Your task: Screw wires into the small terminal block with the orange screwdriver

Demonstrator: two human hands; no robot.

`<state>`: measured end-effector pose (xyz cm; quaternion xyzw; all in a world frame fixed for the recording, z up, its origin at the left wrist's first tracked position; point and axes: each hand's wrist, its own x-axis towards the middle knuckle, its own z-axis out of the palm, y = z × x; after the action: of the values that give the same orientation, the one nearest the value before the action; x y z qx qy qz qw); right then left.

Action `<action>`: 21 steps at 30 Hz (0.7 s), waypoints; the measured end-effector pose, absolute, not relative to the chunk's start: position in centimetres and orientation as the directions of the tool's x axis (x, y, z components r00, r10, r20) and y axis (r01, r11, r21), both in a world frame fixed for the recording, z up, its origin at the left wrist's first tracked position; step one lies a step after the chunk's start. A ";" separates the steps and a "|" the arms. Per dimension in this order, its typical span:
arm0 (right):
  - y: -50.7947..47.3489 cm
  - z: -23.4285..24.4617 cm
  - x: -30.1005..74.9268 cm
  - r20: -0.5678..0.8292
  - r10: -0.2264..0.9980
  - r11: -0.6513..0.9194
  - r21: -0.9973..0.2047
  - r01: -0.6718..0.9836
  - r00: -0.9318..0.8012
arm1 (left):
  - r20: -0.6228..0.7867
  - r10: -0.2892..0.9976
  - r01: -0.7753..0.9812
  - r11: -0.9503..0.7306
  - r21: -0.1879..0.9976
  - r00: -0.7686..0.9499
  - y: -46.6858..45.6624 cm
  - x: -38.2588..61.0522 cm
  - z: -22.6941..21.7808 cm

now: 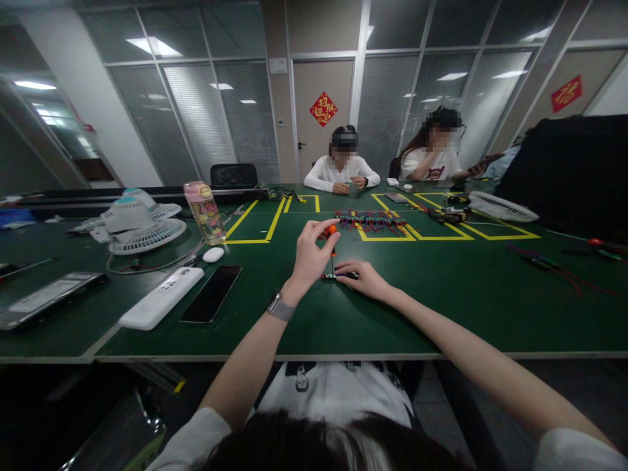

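Observation:
In front of me on the green tabletop lies a small circuit board (pixel 330 277). My left hand (pixel 314 252) grips the orange and black handle of a screwdriver (pixel 333 239), thumb and fingers closed around it. The screwdriver stands upright, its shaft reaching down to the board. From the right, my right hand (pixel 364 279) rests low on the table with its fingers at the board's right end, pressing or holding it. A dark piece shows under those fingers, partly hidden. Beyond both hands sits a row of small boards with red and blue wires (pixel 370 222).
Left of my hands lie a black phone (pixel 212 294), a white power bank (pixel 163 298) and a white oval case (pixel 213 254). A pink-lidded bottle (pixel 205 214) and white fans (pixel 144 226) stand farther left. Two people (pixel 343 160) sit across the table (pixel 275 340).

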<state>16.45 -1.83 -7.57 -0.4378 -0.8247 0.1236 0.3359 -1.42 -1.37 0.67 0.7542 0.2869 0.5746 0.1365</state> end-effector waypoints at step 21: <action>-1.7 -7.7 16.5 0.438 0.809 0.582 -0.501 0.640 -0.393 | 0.783 0.608 0.258 -0.783 0.566 0.132 -1.4 -1.6 0.8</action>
<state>16.53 -1.71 -7.68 -0.4390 -0.8249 0.1267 0.3327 -1.55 -1.37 0.81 0.7373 0.2937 0.5899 0.1486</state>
